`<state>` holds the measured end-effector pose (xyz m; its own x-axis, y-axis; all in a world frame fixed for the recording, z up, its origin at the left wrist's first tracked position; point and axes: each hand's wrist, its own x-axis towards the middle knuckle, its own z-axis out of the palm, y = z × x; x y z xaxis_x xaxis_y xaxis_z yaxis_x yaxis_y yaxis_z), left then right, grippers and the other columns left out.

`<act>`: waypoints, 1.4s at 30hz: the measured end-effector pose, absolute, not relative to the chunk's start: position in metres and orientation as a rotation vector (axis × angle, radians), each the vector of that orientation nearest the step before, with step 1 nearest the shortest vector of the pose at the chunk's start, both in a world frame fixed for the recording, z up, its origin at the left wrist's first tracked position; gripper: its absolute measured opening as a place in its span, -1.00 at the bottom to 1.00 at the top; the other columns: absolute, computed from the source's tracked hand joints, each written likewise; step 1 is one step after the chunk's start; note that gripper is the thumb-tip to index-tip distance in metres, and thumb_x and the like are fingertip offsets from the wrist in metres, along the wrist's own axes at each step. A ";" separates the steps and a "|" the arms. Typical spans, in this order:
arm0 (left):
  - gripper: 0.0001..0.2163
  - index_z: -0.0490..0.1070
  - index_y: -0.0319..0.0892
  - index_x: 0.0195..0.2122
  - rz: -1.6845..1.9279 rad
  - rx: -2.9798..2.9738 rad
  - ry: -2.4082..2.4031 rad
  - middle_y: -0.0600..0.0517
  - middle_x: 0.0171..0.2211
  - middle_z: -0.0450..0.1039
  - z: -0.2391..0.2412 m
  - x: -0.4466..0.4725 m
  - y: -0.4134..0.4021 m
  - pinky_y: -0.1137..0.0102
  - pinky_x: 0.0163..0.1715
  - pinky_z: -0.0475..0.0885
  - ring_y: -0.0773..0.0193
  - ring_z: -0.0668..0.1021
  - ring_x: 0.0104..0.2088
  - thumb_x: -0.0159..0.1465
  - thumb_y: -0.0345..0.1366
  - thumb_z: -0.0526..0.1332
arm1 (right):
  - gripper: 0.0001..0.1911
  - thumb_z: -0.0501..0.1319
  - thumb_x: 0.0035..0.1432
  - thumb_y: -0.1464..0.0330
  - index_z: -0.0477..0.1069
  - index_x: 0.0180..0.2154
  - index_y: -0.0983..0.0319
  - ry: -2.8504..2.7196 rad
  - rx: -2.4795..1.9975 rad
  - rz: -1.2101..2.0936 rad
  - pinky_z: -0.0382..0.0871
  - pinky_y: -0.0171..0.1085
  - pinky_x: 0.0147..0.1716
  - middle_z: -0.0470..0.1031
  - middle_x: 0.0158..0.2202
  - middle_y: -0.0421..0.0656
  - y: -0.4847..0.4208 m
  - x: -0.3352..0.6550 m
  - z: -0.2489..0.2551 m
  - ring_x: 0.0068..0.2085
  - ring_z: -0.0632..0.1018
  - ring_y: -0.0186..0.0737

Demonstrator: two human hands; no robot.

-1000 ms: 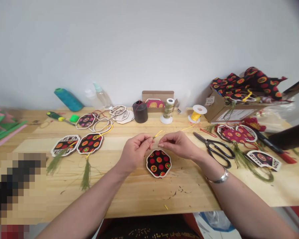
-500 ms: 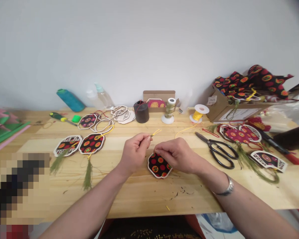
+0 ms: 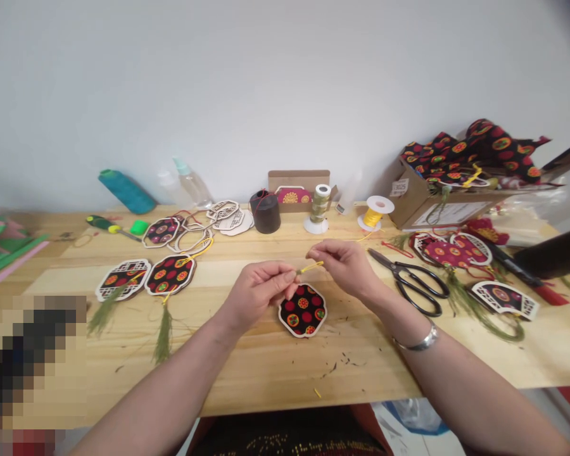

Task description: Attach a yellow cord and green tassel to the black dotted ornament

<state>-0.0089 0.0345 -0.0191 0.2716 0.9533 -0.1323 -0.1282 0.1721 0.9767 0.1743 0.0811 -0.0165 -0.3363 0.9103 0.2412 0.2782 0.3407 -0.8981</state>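
My left hand (image 3: 266, 288) is closed, thumb and forefinger pinching the yellow cord (image 3: 310, 267) by a small greenish knot at its base. Whatever hangs from that knot is hidden in my palm. My right hand (image 3: 346, 269) has its fingers drawn together in a pinch at the cord's far end. Below and between both hands, an eight-lobed pendant (image 3: 304, 311) lies flat on the table, its black fabric printed with red and orange flowers inside a pale wooden rim. Black-handled scissors (image 3: 411, 282) lie right of my right hand.
Finished tasselled pendants (image 3: 171, 275) rest at left. Along the back stand a black thread spool (image 3: 265, 212), a green thread spool (image 3: 320, 206) and a yellow cord spool (image 3: 374, 214). A cardboard box (image 3: 437, 206) of fabric sits at right. Thread scraps (image 3: 335, 366) dot the front.
My right hand has lifted off the pendant and moved up to the yellow cord's end. My left hand has come slightly right and down with the cord. The view has shifted a little.
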 end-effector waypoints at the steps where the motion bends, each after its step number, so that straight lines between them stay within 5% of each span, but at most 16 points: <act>1: -0.81 0.50 -0.24 -0.43 0.923 1.131 0.965 0.09 -0.65 0.34 -0.018 -0.009 0.033 0.50 -0.65 0.04 0.49 0.21 -0.66 0.15 -0.20 0.25 | -0.83 0.20 0.08 0.35 0.47 -0.48 0.28 -1.735 -1.021 1.078 0.31 -0.32 -0.36 0.49 -0.45 -0.17 0.083 0.174 -0.018 -0.40 0.43 -0.34; 5: -0.82 0.51 -0.22 -0.44 0.778 1.225 0.986 0.10 -0.65 0.35 -0.014 -0.008 0.031 0.52 -0.65 0.07 0.49 0.24 -0.65 0.17 -0.22 0.23 | -0.83 0.24 0.05 0.28 0.46 -0.44 0.28 -1.459 -0.991 1.335 0.32 -0.33 -0.47 0.45 -0.48 -0.20 0.086 0.176 -0.017 -0.49 0.41 -0.39; 9: -0.79 0.49 -0.24 -0.48 0.821 1.226 1.109 0.07 -0.62 0.41 -0.012 -0.005 0.033 0.52 -0.68 0.04 0.49 0.19 -0.68 0.16 -0.20 0.21 | -0.81 0.26 0.03 0.26 0.50 -0.46 0.26 -1.407 -1.043 1.181 0.18 -0.37 -0.57 0.38 -0.58 -0.24 0.085 0.182 -0.007 -0.56 0.28 -0.44; 17: -0.78 0.51 -0.27 -0.48 1.081 0.966 1.243 0.00 -0.55 0.50 -0.018 -0.002 0.042 0.52 -0.74 -0.05 0.53 0.10 -0.71 0.06 -0.18 0.29 | -0.79 0.23 0.09 0.25 0.54 -0.44 0.24 -1.934 -0.873 1.203 0.23 -0.32 -0.51 0.51 -0.51 -0.17 0.069 0.189 0.010 -0.48 0.41 -0.34; 24: -0.78 0.55 -0.28 -0.46 1.040 0.877 1.180 0.09 -0.70 0.37 -0.019 -0.003 0.041 0.54 -0.74 -0.09 0.56 0.06 -0.72 0.01 -0.18 0.34 | -0.74 0.12 0.18 0.39 0.51 -0.49 0.27 -2.473 -0.910 0.698 0.09 -0.33 -0.49 0.46 -0.56 -0.19 0.066 0.184 0.006 -0.52 0.34 -0.41; 27: -0.77 0.55 -0.29 -0.43 1.068 0.889 1.194 0.02 -0.62 0.46 -0.018 -0.003 0.042 0.53 -0.74 -0.08 0.57 0.06 -0.72 0.02 -0.19 0.33 | -0.76 0.12 0.17 0.40 0.52 -0.47 0.24 -2.518 -0.966 0.566 0.06 -0.31 -0.48 0.51 -0.52 -0.17 0.067 0.185 0.007 -0.50 0.38 -0.38; 36: -0.77 0.54 -0.30 -0.42 1.067 0.958 1.220 -0.08 -0.45 0.56 -0.019 -0.002 0.041 0.55 -0.74 -0.03 0.57 0.10 -0.71 0.05 -0.19 0.31 | -0.76 0.11 0.15 0.42 0.52 -0.48 0.23 -2.475 -0.996 0.427 0.03 -0.30 -0.47 0.49 -0.55 -0.16 0.067 0.186 0.005 -0.49 0.38 -0.35; 42: -0.77 0.54 -0.27 -0.44 1.025 0.961 1.239 -0.01 -0.54 0.52 -0.022 -0.002 0.042 0.56 -0.74 -0.02 0.56 0.12 -0.71 0.04 -0.17 0.32 | -0.75 0.10 0.16 0.41 0.51 -0.47 0.26 -2.447 -1.051 0.359 0.02 -0.32 -0.48 0.48 -0.55 -0.16 0.068 0.186 0.007 -0.49 0.38 -0.36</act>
<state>-0.0018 0.0418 -0.0219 0.0434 0.9628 -0.2668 -0.0820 0.2696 0.9595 0.1865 0.0678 0.0065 -0.6082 0.7347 0.3007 0.6174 0.6758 -0.4026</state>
